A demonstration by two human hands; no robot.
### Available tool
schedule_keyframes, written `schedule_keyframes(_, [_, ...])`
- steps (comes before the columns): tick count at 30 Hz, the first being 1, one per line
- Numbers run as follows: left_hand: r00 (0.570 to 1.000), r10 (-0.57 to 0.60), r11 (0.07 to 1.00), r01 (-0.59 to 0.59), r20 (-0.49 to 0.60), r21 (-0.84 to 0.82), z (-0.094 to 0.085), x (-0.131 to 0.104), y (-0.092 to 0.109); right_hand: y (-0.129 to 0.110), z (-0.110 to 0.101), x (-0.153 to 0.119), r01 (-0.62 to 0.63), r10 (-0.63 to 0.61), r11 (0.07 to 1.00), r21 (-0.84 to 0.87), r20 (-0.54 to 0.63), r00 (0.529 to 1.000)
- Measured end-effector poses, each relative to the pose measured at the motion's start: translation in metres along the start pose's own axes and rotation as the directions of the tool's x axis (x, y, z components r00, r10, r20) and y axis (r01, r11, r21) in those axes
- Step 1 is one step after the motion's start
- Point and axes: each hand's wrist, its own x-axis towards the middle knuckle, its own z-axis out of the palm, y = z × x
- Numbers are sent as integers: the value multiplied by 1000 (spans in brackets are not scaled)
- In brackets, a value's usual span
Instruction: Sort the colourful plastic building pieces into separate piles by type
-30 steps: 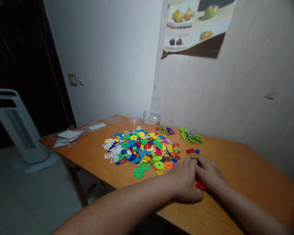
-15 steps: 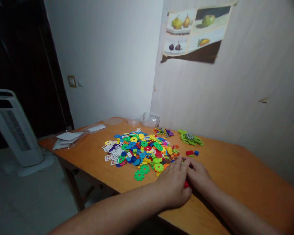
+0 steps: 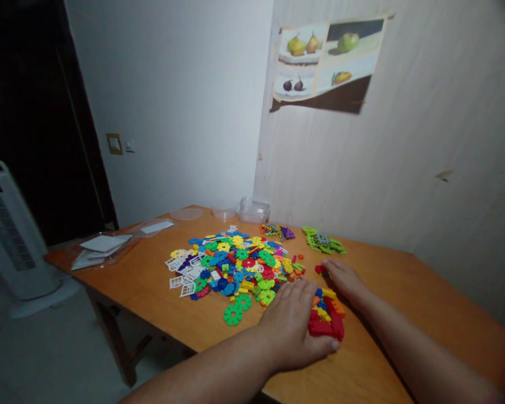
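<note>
My left hand (image 3: 292, 325) lies against the left side of a group of red, yellow, orange and blue building blocks (image 3: 330, 320) near the table's front edge. Its thumb stretches along the front of the red blocks and its fingers point forward. Beyond the blocks, my right hand (image 3: 343, 278) has its fingertips at a small red block (image 3: 318, 269), which they partly cover. Just left of my left hand is a big heap of colourful discs and bricks (image 3: 239, 261), with white lattice pieces (image 3: 189, 272) on its left side.
Joined green pieces (image 3: 323, 240) and a small purple and orange pile (image 3: 278, 231) lie at the back of the wooden table (image 3: 387, 303). Clear plastic containers (image 3: 255, 211) stand near the wall. Plastic bags with white cards (image 3: 105, 244) are at the left; a fan (image 3: 12, 235) stands beyond.
My right hand has moved away from my left hand, forward to the small red block. The group of blocks that both hands covered now shows between them. The view has shifted slightly.
</note>
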Motion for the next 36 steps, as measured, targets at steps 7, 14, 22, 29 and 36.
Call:
schedule_keyframes(7, [995,16,1000,-16,-95,7,-9,0,3,-22,11,-25,39,-66,987,158,165,984])
schedule_keyframes(14, [985,25,996,-10,-172,89,-5,4,-4,-28,20,-39,-207,170,850,485,120,978])
schedule_keyframes(22, [955,-42,999,31,-294,-44,-3,10,-23,-49,26,-44,-245,325,635,733,34,945])
schedule_keyframes(29, [952,1,999,-14,-306,-39,-8,7,-22,-40,19,-41,-168,364,602,781,-81,928])
schedule_keyframes(36, [970,192,976,-173,-148,134,-12,-6,-3,-39,22,-45,-146,316,635,758,-83,945])
